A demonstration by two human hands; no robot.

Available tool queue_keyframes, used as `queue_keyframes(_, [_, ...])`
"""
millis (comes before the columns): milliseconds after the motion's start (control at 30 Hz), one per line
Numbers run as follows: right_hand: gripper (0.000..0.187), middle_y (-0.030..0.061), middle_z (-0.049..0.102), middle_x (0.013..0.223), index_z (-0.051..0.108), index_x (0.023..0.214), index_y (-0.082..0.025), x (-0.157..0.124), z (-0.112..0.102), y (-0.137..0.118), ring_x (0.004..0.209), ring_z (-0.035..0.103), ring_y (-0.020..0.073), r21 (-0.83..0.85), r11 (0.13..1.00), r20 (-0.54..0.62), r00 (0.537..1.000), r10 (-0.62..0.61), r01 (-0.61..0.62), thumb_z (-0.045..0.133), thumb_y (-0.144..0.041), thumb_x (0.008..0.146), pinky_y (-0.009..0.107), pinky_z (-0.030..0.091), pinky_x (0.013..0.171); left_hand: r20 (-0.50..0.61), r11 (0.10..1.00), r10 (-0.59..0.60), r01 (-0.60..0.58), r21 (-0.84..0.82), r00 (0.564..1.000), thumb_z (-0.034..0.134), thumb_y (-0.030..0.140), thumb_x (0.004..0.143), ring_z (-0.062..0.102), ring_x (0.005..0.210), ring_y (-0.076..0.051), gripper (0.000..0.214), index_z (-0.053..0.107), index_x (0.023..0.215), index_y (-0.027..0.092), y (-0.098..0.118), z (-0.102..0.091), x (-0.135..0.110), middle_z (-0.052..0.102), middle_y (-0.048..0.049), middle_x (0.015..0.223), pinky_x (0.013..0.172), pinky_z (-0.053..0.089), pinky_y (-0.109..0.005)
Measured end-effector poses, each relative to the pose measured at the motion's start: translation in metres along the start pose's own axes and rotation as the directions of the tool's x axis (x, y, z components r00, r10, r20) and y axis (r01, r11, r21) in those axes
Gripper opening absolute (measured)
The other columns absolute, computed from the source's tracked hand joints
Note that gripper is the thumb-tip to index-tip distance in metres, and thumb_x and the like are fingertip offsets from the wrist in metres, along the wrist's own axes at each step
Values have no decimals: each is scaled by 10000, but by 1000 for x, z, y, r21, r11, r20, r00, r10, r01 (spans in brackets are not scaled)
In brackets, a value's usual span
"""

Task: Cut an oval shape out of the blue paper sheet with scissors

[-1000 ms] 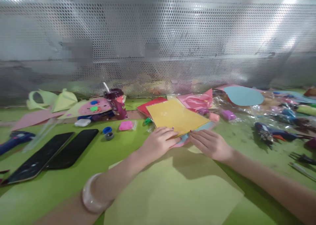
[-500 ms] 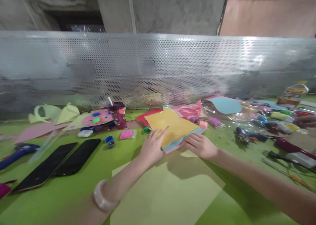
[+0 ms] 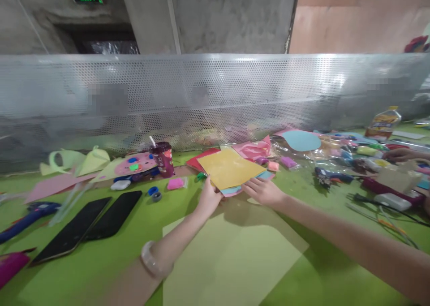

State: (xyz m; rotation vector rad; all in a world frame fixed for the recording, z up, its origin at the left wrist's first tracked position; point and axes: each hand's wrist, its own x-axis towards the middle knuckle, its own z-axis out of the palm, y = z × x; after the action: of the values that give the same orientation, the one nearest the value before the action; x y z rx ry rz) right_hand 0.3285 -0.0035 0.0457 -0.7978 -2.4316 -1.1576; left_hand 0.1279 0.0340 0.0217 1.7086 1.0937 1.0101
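Note:
A yellow sheet of paper [image 3: 231,166] lies over light blue paper [image 3: 232,191] that peeks out along its near edge. My left hand [image 3: 208,196] pinches the near left corner of these sheets, thumb on top. On the near right edge, my right hand [image 3: 264,191] is closed with its fingers on the yellow sheet; its thumb is hidden. Red paper [image 3: 199,161] shows behind the yellow sheet's left side. Below both hands a large pale yellow sheet [image 3: 231,256] lies flat on the green table [image 3: 124,274].
To the left are two black phones [image 3: 116,214], a purple cup [image 3: 163,159] with a straw, and a blue glue gun [image 3: 28,218]. Another glue gun [image 3: 332,176], cables [image 3: 386,223] and a bottle [image 3: 383,123] are at right, near another person's hand [image 3: 401,154]. A perforated metal panel [image 3: 208,100] stands behind.
My left hand has shifted from lying spread on the yellow sheet to pinching its near left corner. My right fingers have moved onto the yellow sheet's edge. The view has turned slightly right.

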Motion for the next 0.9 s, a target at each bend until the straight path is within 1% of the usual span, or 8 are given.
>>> queue_keyframes(100, [230,27,529,631,544,765,-123,7,0,1,609,479,119,-18,1000,53,999,11,-10,353,-18,838,236,324,533,9,988,-63,64,-143,998,576,133,708,610,524,-149,637,213,1228,183,3,-1,-1,629,-29,729,374,414,-197])
queue_keyframes(167, [247,22,505,612,522,691,-137,13,-1,2,577,448,119,-23,1000,86,996,-2,4,356,-19,832,244,295,510,2,974,-78,76,-214,997,612,119,673,586,508,-132,606,278,1174,191,6,-2,-2,611,-12,719,361,399,-183])
queue_keyframes(300, [238,22,490,631,501,660,-150,23,-1,4,571,419,125,-27,999,130,991,-42,46,378,-37,831,261,257,491,4,944,-78,76,-320,997,646,129,644,555,504,-113,545,363,1106,189,8,-4,-2,584,12,683,386,405,-181])
queue_keyframes(433, [214,21,481,640,498,668,-153,29,6,6,585,408,127,-32,997,146,987,-62,67,402,-52,830,266,240,490,14,916,-79,78,-392,997,641,116,637,525,457,-109,600,344,1156,171,4,-4,2,551,45,568,407,406,-187])
queue_keyframes(500, [206,21,484,646,507,682,-155,29,9,6,597,406,132,-33,997,142,988,-67,73,406,-74,842,267,241,498,12,903,-79,76,-423,997,637,115,637,502,425,-102,637,318,1186,166,2,-4,3,541,53,546,405,401,-189])
queue_keyframes(600, [214,28,496,663,529,705,-150,26,9,6,609,400,141,-40,998,123,991,-47,52,393,-87,857,273,249,522,15,883,-73,72,-465,997,658,147,630,512,440,-102,683,298,1209,186,2,-4,3,556,42,598,420,413,-198])
queue_keyframes(733, [237,48,503,680,542,681,-135,20,5,5,634,401,153,-52,999,110,994,-2,8,387,-46,837,281,256,554,36,871,-46,58,-488,998,698,185,603,528,490,-107,719,302,1203,199,5,-3,0,589,9,694,421,411,-194])
queue_keyframes(900, [282,42,470,636,516,609,-136,21,10,7,599,374,145,-67,998,87,996,-15,21,378,-47,839,283,246,550,64,880,-33,59,-472,997,680,149,598,480,425,-79,646,344,1149,185,6,-4,-1,583,16,686,404,394,-188])
